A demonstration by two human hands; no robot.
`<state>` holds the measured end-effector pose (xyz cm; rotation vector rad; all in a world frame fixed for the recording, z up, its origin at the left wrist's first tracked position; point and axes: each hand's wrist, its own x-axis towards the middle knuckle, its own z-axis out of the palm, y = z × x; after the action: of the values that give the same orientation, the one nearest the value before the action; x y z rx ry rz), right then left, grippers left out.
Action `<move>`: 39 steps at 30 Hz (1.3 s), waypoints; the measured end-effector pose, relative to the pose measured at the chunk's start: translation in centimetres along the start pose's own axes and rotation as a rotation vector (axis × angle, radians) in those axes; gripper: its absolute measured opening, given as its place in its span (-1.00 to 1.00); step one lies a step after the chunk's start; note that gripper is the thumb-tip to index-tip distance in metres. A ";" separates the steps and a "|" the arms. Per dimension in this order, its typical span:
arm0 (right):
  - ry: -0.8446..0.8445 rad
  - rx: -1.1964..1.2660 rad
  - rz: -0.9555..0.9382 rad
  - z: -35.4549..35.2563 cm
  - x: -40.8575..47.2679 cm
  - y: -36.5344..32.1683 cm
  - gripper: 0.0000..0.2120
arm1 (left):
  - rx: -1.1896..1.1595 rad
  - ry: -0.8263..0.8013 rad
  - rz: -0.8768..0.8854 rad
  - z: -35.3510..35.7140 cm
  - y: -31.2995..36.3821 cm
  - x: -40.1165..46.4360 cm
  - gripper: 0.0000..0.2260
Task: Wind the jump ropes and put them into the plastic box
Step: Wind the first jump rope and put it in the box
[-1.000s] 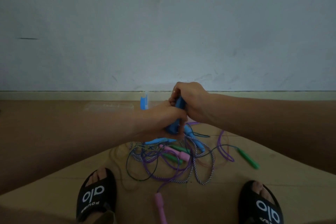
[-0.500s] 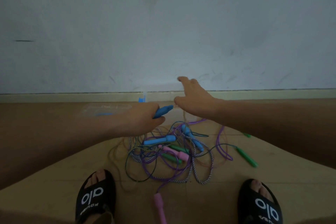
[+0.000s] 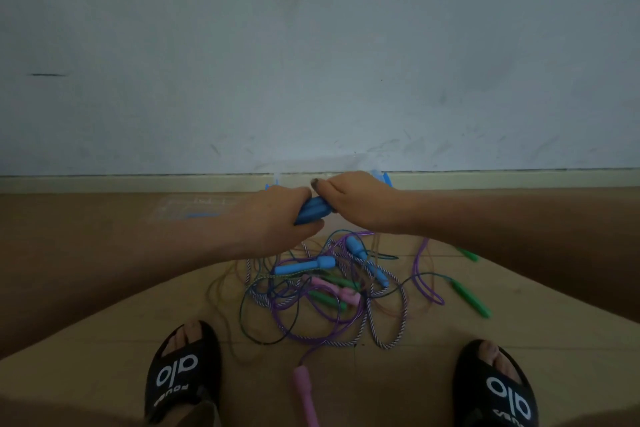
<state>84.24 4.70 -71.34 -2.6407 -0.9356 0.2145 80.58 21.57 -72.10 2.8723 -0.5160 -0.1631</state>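
Observation:
My left hand [image 3: 273,218] grips a pair of blue jump-rope handles [image 3: 313,210] held together above the floor. My right hand [image 3: 356,203] closes its fingers on the right end of the same blue handles. Below them lies a tangled pile of jump ropes [image 3: 325,291] with blue, green and pink handles and purple, dark green and striped cords. A clear plastic box [image 3: 187,206] sits on the floor far left, behind my left forearm, with something blue inside. A pink handle [image 3: 306,395] lies between my feet.
A wall and skirting board [image 3: 138,182] close the space ahead. My feet in black slides [image 3: 181,371] [image 3: 498,388] frame the pile. A green handle [image 3: 471,293] lies to the right of the tangle. Small blue pieces [image 3: 382,177] show behind my right hand.
My right hand, open and lifted away half a second ago, has come back down onto the blue handles. My left hand has kept hold of them and moved slightly right.

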 end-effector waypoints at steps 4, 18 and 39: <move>0.076 0.050 0.099 -0.2 0.3 0.9 -0.68 | -0.017 0.070 0.013 0.2 -0.3 -0.3 -0.78; 0.133 0.054 0.058 -1.1 -0.5 0.6 -0.64 | -0.172 0.092 -0.183 -1.0 -2.1 0.5 -0.73; -0.282 0.186 -0.086 -2.2 -1.5 -3.5 -0.74 | 0.238 -0.079 0.155 -0.6 -2.5 -1.8 -0.42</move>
<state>81.64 5.72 -67.99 -2.4326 -1.0573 0.6334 79.87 24.60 -71.98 3.0468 -0.8214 -0.2035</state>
